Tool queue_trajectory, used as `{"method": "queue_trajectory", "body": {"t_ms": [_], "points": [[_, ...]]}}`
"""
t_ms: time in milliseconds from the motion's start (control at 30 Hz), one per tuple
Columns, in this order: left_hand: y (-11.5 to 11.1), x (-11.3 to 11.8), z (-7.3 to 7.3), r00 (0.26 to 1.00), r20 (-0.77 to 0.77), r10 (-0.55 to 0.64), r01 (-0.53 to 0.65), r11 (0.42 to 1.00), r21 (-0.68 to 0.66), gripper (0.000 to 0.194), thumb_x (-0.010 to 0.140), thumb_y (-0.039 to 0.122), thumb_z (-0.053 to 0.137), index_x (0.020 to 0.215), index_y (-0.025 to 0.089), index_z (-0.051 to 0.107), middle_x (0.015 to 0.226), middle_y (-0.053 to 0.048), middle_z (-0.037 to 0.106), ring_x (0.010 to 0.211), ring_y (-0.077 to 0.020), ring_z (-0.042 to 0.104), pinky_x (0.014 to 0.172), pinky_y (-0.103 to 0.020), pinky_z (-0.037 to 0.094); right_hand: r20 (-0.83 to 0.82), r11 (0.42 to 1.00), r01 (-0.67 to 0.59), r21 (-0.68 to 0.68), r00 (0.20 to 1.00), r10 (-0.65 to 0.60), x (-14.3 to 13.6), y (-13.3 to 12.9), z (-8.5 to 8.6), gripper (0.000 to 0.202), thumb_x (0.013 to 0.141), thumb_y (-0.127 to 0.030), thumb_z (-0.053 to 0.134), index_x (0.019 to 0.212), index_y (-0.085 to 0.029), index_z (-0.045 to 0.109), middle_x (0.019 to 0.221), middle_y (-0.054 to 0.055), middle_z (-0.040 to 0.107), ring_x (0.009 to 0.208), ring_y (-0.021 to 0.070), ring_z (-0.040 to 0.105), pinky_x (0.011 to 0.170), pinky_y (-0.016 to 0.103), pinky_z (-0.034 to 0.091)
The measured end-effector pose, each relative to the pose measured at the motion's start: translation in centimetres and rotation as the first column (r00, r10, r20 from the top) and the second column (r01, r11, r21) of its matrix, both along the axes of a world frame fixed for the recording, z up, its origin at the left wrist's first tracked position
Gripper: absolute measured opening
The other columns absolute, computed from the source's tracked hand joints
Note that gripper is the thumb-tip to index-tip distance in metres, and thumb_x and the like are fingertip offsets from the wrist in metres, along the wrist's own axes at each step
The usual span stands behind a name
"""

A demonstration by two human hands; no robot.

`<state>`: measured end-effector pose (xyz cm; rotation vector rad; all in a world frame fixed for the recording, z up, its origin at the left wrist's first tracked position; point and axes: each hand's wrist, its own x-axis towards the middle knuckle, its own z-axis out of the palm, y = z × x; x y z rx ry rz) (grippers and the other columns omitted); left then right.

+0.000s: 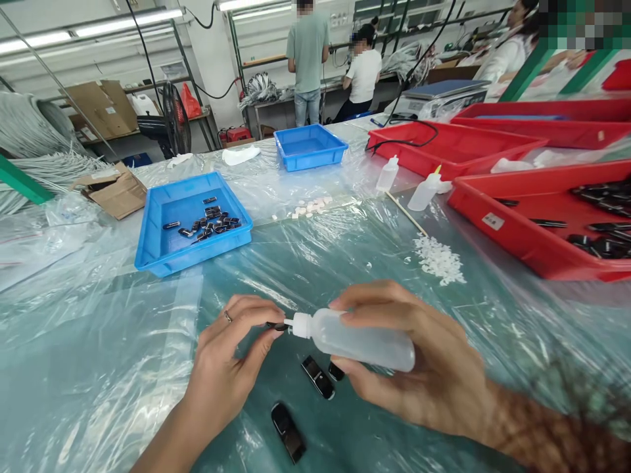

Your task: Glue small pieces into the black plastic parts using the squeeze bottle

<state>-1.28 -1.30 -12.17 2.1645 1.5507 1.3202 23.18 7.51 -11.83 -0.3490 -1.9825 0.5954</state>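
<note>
My right hand (409, 355) is closed around a translucent squeeze bottle (365, 338) lying nearly level, its white nozzle pointing left. Between thumb and fingers, my left hand (236, 348) pinches a small black plastic part (279, 326), mostly hidden by the fingertips. The nozzle tip meets or nearly meets this part; I cannot tell whether they touch. On the plastic-covered table below lie a black glossy casing (318, 378) and another black casing (288, 432). A further black piece (336, 372) shows partly behind my right thumb.
A blue tray (148, 226) with black parts stands at left, another blue tray (310, 157) farther back. Red trays (513, 236) line the right. White bits (438, 259), a thin stick (407, 213) and two squeeze bottles (388, 174) lie between. People are in the background.
</note>
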Motion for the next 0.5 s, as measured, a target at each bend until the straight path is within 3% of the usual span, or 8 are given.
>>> {"method": "queue_trajectory", "body": {"t_ms": [167,333,500], "points": [[-0.1,-0.2,-0.7,0.995,0.065,0.070,-0.063,0.993,-0.102,0.020,0.108,0.021,0.071,0.118,0.038,0.072,0.111,0.003,0.082,0.105,-0.0177,0.079,0.092,-0.033,0.062,-0.003,0.957,0.074,-0.281,0.997,-0.078,-0.4,2.1,-0.6,0.041,0.096,-0.025,0.077,0.132,-0.036,0.060,0.112,0.003,0.073,0.092,0.0201,0.079,0.073,0.033,0.070],[0.0,-0.4,-1.2,0.986,0.123,0.115,-0.092,0.980,-0.179,0.016,0.107,0.026,0.070,0.113,0.041,0.072,0.114,0.002,0.084,0.102,-0.0217,0.082,0.085,-0.035,0.067,0.175,0.940,0.143,-0.310,0.980,-0.092,-0.8,5.5,-2.6,0.027,0.102,-0.031,0.073,0.129,-0.026,0.069,0.122,0.009,0.072,0.111,0.0238,0.077,0.100,0.046,0.070],[0.0,-1.1,-1.9,0.960,0.213,0.185,-0.125,0.956,-0.265,0.016,0.099,0.035,0.073,0.108,0.047,0.077,0.113,-0.002,0.088,0.105,-0.0353,0.086,0.083,-0.049,0.075,0.147,0.940,0.103,-0.326,0.987,-0.058,-1.2,7.6,-4.8,0.033,0.100,-0.033,0.076,0.132,-0.032,0.071,0.122,0.007,0.076,0.108,0.0256,0.082,0.096,0.043,0.073]]}}
